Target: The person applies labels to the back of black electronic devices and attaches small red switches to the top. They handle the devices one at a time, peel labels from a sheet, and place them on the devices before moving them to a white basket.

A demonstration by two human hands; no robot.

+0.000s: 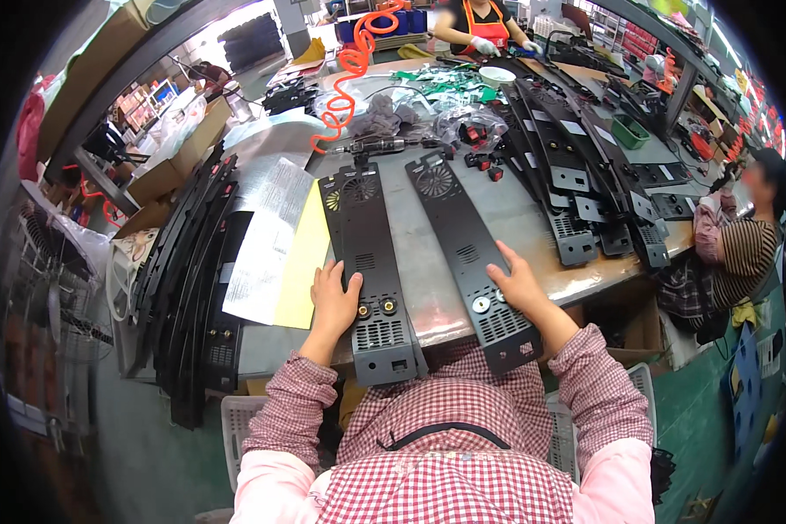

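Note:
Two long black perforated metal panels lie side by side before me, each with a round fan grille at its far end. My left hand (334,304) rests at the left edge of the left panel (371,231), fingers spread and thumb on its face. Two brass-coloured round fittings (389,306) sit in that panel, and another black panel (332,203) shows beneath it. Against the right edge of the right panel (454,225) lies my right hand (522,284), thumb and forefinger apart. Two pale round pieces (481,304) show on this panel beside the hand.
Stacked black panels (179,279) lean over the left table edge, beside a printed sheet (266,236) and yellow paper (308,262). More panels (576,166) pile up at right. A power screwdriver (380,146) lies beyond, under a coiled orange hose (339,105). Co-workers sit opposite and at right.

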